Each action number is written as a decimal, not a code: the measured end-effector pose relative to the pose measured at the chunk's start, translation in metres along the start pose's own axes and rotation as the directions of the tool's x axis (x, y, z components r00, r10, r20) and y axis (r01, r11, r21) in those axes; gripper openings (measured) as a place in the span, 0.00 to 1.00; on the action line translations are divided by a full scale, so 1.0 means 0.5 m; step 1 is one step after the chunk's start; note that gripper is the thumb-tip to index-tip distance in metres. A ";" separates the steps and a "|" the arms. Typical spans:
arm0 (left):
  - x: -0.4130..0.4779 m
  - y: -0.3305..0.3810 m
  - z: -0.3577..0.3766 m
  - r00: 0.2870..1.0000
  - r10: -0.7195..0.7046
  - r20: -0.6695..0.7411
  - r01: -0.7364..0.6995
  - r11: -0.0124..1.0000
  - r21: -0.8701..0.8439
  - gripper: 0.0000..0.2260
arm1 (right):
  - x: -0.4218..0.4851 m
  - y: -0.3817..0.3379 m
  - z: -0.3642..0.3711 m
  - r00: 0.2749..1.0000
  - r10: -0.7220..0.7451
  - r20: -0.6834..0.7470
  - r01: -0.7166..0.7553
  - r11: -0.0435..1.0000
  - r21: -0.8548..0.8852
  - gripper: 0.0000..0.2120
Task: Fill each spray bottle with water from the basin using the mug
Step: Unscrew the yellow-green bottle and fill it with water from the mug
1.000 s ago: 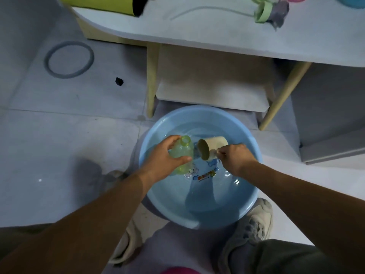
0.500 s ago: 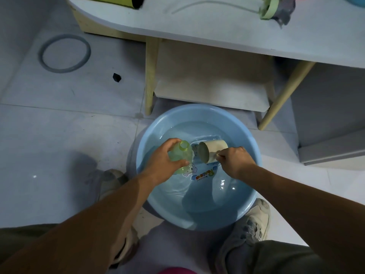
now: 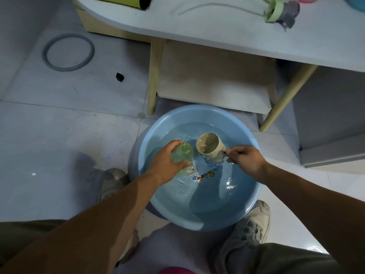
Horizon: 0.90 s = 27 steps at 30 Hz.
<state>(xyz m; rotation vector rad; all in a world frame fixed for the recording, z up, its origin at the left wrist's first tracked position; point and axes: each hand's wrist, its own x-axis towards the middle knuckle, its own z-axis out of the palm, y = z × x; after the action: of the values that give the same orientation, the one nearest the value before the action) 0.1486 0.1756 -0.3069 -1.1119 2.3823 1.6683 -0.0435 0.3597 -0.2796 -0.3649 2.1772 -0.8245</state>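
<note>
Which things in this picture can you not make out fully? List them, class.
Head view only.
Fill level of green bottle: left hand covers most.
Handle of mug: fingers of right hand hide it.
Bottom edge cuts the pink object.
Top edge cuts the blue object on the table.

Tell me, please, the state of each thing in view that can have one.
basin: holds water, on the floor.
spray bottle: uncapped, gripped by the left hand.
mug: tilted, mouth toward the bottle, handle pinched by the right hand.
spray head: detached, lying on the table.
</note>
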 end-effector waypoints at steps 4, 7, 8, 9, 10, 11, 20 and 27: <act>-0.001 0.001 0.001 1.000 0.006 -0.007 -0.006 1.000 0.020 0.27 | -0.008 -0.004 -0.015 1.000 -0.020 0.000 0.020 0.998 0.061 0.08; -0.003 0.005 0.000 1.000 0.006 -0.016 -0.006 1.000 0.022 0.28 | -0.017 -0.012 -0.023 0.999 -0.047 0.002 0.047 0.995 0.085 0.08; -0.003 0.007 -0.001 1.000 0.004 -0.017 -0.004 1.000 0.023 0.28 | -0.023 -0.018 -0.025 0.998 -0.059 0.003 0.058 0.994 0.090 0.08; -0.002 0.007 -0.001 1.000 0.002 -0.017 -0.002 1.000 0.030 0.28 | -0.027 -0.022 -0.027 0.998 -0.065 0.003 0.064 0.993 0.094 0.08; -0.003 0.010 -0.002 1.000 0.003 -0.019 -0.002 0.999 0.041 0.28 | -0.033 -0.028 -0.031 0.997 -0.074 0.003 0.074 0.993 0.091 0.08; -0.003 0.010 -0.002 1.000 0.003 -0.019 -0.002 0.999 0.044 0.27 | -0.039 -0.035 -0.035 0.996 -0.085 0.005 0.084 0.992 0.091 0.08; 0.001 0.011 0.009 1.000 0.001 -0.008 -0.001 1.000 0.013 0.27 | -0.082 -0.100 -0.072 0.981 -0.194 0.020 0.194 0.981 -0.011 0.08; 0.002 0.012 0.009 1.000 -0.001 -0.006 0.002 1.000 0.028 0.25 | -0.098 -0.128 -0.076 0.965 -0.262 0.020 0.263 0.961 -0.082 0.08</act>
<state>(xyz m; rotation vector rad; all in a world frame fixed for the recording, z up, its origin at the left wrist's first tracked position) 0.1430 0.1800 -0.3045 -1.1153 2.3999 1.6278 -0.0393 0.3524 -0.1908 -0.7111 2.1891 -0.8727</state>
